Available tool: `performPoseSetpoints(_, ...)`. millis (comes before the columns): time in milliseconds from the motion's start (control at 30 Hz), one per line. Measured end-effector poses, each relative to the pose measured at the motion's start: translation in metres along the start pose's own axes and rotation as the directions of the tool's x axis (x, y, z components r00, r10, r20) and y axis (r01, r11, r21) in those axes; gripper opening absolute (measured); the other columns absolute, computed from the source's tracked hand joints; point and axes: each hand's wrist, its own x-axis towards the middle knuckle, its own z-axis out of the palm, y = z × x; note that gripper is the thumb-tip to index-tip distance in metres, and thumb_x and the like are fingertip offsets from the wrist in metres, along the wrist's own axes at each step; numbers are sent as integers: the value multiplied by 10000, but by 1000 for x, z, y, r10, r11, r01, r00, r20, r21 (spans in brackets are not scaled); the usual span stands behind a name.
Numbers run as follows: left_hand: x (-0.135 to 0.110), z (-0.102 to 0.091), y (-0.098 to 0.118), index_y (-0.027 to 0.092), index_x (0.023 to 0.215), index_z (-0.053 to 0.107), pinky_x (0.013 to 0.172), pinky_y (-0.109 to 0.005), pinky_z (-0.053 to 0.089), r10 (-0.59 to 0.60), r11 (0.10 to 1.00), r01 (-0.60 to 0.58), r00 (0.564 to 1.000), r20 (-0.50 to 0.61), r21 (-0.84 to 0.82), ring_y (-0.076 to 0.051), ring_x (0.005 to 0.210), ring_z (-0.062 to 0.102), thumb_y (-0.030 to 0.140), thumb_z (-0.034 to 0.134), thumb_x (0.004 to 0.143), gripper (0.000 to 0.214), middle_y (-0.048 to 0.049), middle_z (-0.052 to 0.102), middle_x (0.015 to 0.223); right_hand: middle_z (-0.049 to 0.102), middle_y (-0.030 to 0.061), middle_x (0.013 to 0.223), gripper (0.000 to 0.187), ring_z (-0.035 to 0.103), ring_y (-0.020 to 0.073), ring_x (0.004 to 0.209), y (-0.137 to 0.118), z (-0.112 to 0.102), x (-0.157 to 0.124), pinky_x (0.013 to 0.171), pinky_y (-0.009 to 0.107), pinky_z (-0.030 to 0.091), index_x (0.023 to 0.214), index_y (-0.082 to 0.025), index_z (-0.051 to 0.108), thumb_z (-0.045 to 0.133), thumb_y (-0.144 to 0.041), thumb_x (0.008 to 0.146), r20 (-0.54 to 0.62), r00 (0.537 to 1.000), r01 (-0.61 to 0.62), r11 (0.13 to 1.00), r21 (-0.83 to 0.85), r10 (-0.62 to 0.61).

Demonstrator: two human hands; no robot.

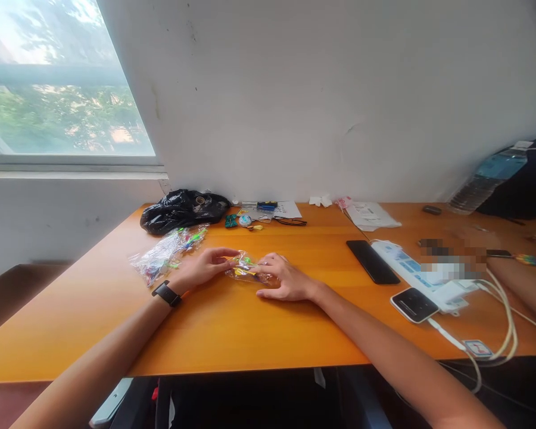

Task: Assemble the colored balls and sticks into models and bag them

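A small clear plastic packet [245, 273] with yellow and green pieces inside lies on the wooden table between my two hands. My left hand [205, 267], with a black band on the wrist, has its fingertips closed at the packet's left edge. Over the right part of the packet rests my right hand [290, 280], fingers stretched out and thumb spread apart on the tabletop. The exact shape of the pieces is hard to make out through the shiny plastic. Left of my left hand lies a larger heap of clear packets [163, 256] with colourful pieces.
A black plastic bag [183, 210] sits at the back, beside small parts and a screwdriver [267, 205]. To the right are a black phone [372, 262], a white power strip [402, 262], a charging device [414, 305], cables and a water bottle [486, 179]. Another person's arm [524, 283] rests far right.
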Motion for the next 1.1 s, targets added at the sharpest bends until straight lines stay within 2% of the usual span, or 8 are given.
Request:
performPoseSetpoints(267, 4, -2, -10, 226, 1209, 798, 1035, -424, 609, 33, 999, -33, 999, -42, 8, -302, 1159, 743, 612, 754, 896, 498, -90, 782, 1293, 715, 60, 1045, 248, 583, 284, 1050, 0, -2, 1, 951, 435, 517, 1116, -280, 742, 821, -383, 905, -84, 996, -11, 1000, 15, 12)
performPoseSetpoints(467, 13, -6, -30, 190, 1197, 778, 960, -420, 624, 19, 997, -27, 994, -106, -74, -300, 1109, 748, 633, 804, 849, 564, -119, 781, 1277, 709, 61, 1131, 297, 582, 281, 1085, 1, -1, 0, 984, 437, 509, 1243, -295, 673, 752, -326, 959, -142, 989, -27, 1000, 3, 27)
performPoseSetpoints(567, 15, -8, -37, 180, 1190, 765, 923, -403, 623, 27, 994, -43, 987, -159, -99, -280, 1057, 753, 618, 817, 848, 558, -123, 790, 1234, 695, 69, 1224, 351, 613, 273, 1090, 1, -2, -1, 1016, 443, 491, 1354, -312, 633, 686, -330, 1007, -106, 994, -22, 998, -59, 15)
performPoseSetpoints(700, 17, -13, -41, 175, 1092, 775, 962, -421, 606, 53, 996, -70, 967, -250, -58, -287, 1059, 747, 642, 816, 830, 537, -119, 802, 1147, 724, 55, 1218, 444, 686, 244, 954, 2, -3, -4, 893, 376, 526, 1456, -328, 585, 649, -324, 1017, -26, 999, -36, 997, -62, 34)
performPoseSetpoints(800, 16, -17, -39, 172, 1058, 773, 964, -438, 608, 40, 998, -54, 944, -327, -33, -297, 1051, 746, 664, 804, 821, 546, -123, 805, 1117, 772, 31, 1141, 402, 718, 234, 902, 4, -6, -5, 815, 338, 526, 1421, -331, 620, 602, -269, 1025, -4, 998, -69, 997, -28, 69)
performPoseSetpoints(900, 16, -19, -36, 170, 1100, 762, 946, -433, 616, 16, 999, -27, 927, -374, -24, -298, 1056, 743, 671, 775, 848, 561, -128, 796, 1154, 780, 39, 1140, 309, 722, 238, 918, 6, -9, -5, 803, 331, 524, 1282, -294, 698, 638, -240, 985, -33, 995, -98, 995, -32, 97)
performPoseSetpoints(967, 15, -20, -35, 166, 1147, 753, 960, -431, 617, 6, 1000, -15, 941, -340, -24, -299, 1086, 740, 668, 770, 860, 578, -133, 784, 1198, 772, 45, 1093, 264, 709, 236, 900, 6, -11, -5, 790, 330, 523, 1210, -268, 718, 714, -288, 947, -46, 994, -103, 994, -40, 101)
performPoseSetpoints(1100, 14, -21, -38, 174, 1283, 709, 1037, -466, 603, -13, 995, -4, 985, -174, -96, -314, 1185, 725, 602, 851, 818, 648, -151, 731, 1352, 724, 54, 1084, 313, 679, 214, 870, 3, -14, -5, 786, 330, 526, 1138, -251, 740, 789, -468, 918, -40, 996, -87, 996, -29, 86)
